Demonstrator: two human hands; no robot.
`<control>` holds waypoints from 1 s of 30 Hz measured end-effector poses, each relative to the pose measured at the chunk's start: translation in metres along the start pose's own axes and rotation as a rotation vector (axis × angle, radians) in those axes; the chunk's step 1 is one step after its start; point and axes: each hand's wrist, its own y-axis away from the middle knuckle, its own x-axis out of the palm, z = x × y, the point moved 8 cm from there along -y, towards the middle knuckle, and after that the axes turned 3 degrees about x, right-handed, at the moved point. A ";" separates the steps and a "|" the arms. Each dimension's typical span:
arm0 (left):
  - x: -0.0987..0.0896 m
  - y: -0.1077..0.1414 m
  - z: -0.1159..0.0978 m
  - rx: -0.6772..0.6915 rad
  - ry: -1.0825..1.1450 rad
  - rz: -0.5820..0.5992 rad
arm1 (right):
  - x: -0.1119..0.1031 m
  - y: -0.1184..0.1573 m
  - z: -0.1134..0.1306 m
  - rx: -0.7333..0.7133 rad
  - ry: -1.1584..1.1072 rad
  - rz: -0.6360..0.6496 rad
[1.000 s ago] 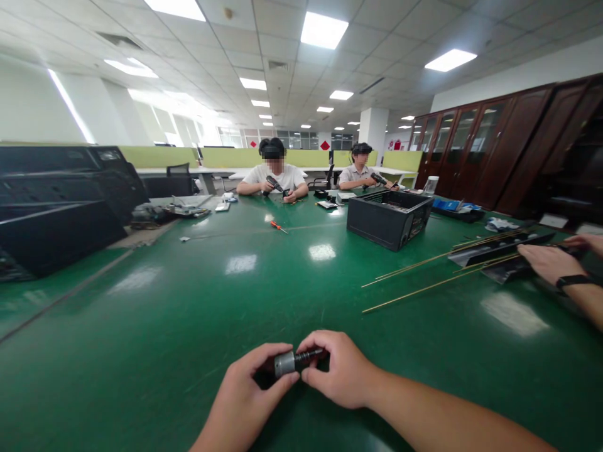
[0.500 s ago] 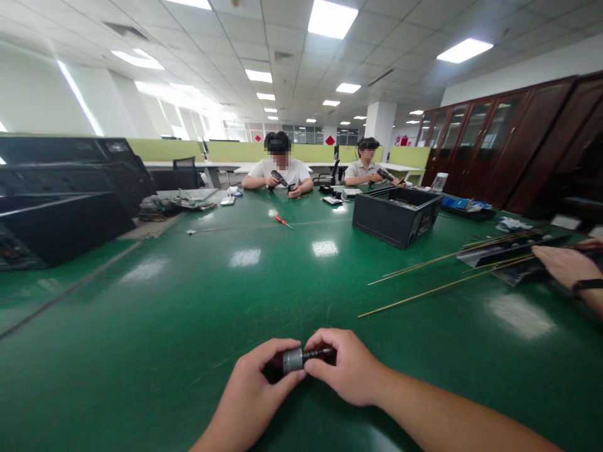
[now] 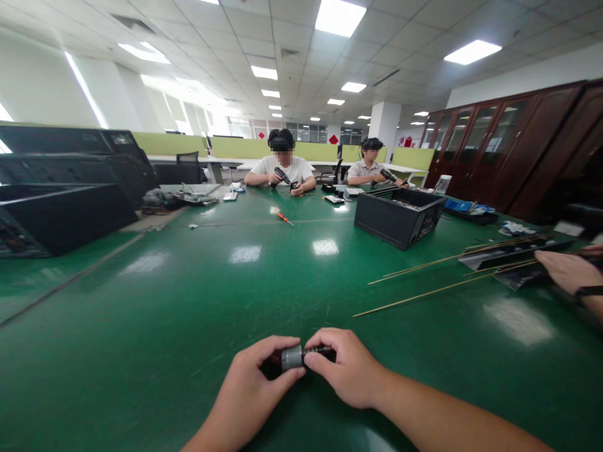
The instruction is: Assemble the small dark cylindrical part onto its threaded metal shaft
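- The left grip point(image 3: 254, 380), low in the frame just left of centre, is closed around the metal part point(image 3: 292, 357), thumb below and fingers above its grey collar point(image 3: 293, 356).
- The right grip point(image 3: 343, 369), just right of it, is closed too, thumb and fingers pinching the dark shaft point(image 3: 321, 351); its other fingertips are hidden.
- The metal part sits between the two, at the lower centre of the frame, in front of the green counter point(image 3: 188, 351); whether it touches that surface I cannot tell.
- Its long axis runs almost level across the frame, the right end a touch higher. The narrow shaft points right, into the right grip; the wide end points left, its far tip covered by the palm.
- Handling, as I judge it: stiff, dense for its size, hardly fragile. The smooth collar could slip or roll under dry fingers, while the ridged shaft should give more bite. The broad collar looks the best place to hold it steady, the shaft the place for a fingertip pinch.
- Farther out, thin brass-coloured rods point(image 3: 424, 292) lie at the right of the frame, a black case point(image 3: 384, 220) stands at the upper right, and an orange-handled screwdriver point(image 3: 282, 218) lies above centre.
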 end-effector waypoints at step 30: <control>-0.006 0.002 -0.001 -0.010 -0.001 -0.048 | -0.004 0.002 0.000 0.029 -0.051 -0.025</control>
